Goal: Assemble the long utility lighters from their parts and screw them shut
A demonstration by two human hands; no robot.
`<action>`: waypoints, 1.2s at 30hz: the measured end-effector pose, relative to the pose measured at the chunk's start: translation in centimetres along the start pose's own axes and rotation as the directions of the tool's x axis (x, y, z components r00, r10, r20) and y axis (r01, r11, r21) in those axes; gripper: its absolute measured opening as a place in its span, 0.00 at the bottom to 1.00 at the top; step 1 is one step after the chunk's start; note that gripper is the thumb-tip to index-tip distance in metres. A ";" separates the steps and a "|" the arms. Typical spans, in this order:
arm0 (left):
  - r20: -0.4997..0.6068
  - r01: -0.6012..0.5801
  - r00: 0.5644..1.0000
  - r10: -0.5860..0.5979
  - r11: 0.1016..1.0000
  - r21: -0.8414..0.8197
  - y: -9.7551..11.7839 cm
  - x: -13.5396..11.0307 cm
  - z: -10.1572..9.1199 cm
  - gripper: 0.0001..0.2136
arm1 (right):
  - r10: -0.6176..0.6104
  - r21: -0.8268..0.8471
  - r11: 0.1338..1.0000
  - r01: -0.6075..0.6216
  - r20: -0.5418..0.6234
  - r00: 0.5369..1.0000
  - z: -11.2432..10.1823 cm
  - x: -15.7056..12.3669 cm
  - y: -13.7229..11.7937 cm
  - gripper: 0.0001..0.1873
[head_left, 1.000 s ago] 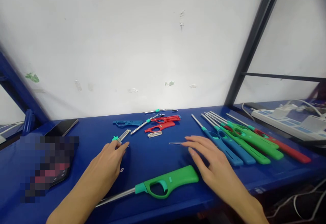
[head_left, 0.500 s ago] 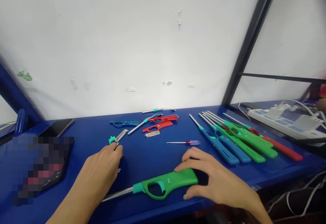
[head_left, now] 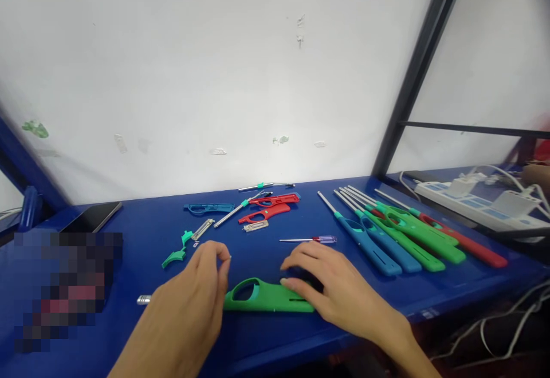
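A green gas lighter (head_left: 275, 299) lies across the front of the blue table, its trigger guard toward the wall. Part of its metal tube is hidden behind my left hand (head_left: 193, 292); the tip (head_left: 144, 299) sticks out on the left. That hand is closed in a pinch above the tube, and a tiny bright speck shows at the fingertips, too small to name. My right hand (head_left: 339, 286) is at the handle end, fingers curved and apart, thumb over the handle. Teal trigger pieces (head_left: 174, 259) and a metal-framed clear part (head_left: 203, 229) lie beyond my left hand.
A screwdriver (head_left: 309, 240) lies past my right hand. Several assembled lighters (head_left: 412, 240) are lined up on the right. Red shell halves (head_left: 266, 213), a blue shell half (head_left: 209, 209) and loose tubes (head_left: 232, 213) lie near the wall. A phone (head_left: 94, 217) is at the left, a power strip (head_left: 464, 200) at the right.
My left hand has come right and nearer, away from the teal pieces. The green lighter has turned over and shifted left. My right hand has moved left, over its handle.
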State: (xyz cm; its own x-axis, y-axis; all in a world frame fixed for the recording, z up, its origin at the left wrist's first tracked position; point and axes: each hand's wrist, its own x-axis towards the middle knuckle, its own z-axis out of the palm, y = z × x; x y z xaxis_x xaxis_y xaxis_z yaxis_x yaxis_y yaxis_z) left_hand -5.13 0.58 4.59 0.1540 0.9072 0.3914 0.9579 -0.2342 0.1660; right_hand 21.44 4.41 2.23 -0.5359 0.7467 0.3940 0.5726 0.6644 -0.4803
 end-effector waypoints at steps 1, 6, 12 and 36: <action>-0.028 -0.034 0.999 0.033 0.999 -0.036 0.5 -0.2 0.3 0.12 | 0.000 -0.035 0.999 -0.002 -0.049 0.999 -0.1 0.2 0.3 0.09; 0.064 -0.036 0.997 0.050 0.977 -0.211 2.1 -0.6 0.7 0.10 | 0.026 -0.301 0.948 -0.107 -0.259 0.965 -1.6 0.1 4.0 0.14; 0.143 0.066 0.990 -0.005 0.901 -0.430 3.2 0.0 1.1 0.13 | 0.030 -0.296 0.950 -0.103 -0.241 0.970 -1.7 -0.8 6.9 0.10; 0.416 0.398 0.839 -0.352 -0.126 -0.909 3.7 0.7 0.3 0.15 | -0.083 0.104 0.975 0.197 -0.652 0.754 -1.1 -2.9 -1.0 0.14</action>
State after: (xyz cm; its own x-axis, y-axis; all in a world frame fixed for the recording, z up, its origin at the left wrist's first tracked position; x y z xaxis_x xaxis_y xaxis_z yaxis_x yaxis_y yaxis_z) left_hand -1.37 0.44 5.23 -0.1071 0.9885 -0.1064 -0.2796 0.0728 0.9574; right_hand 23.08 1.64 2.40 -0.0467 0.5283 0.8477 0.3882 0.7916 -0.4719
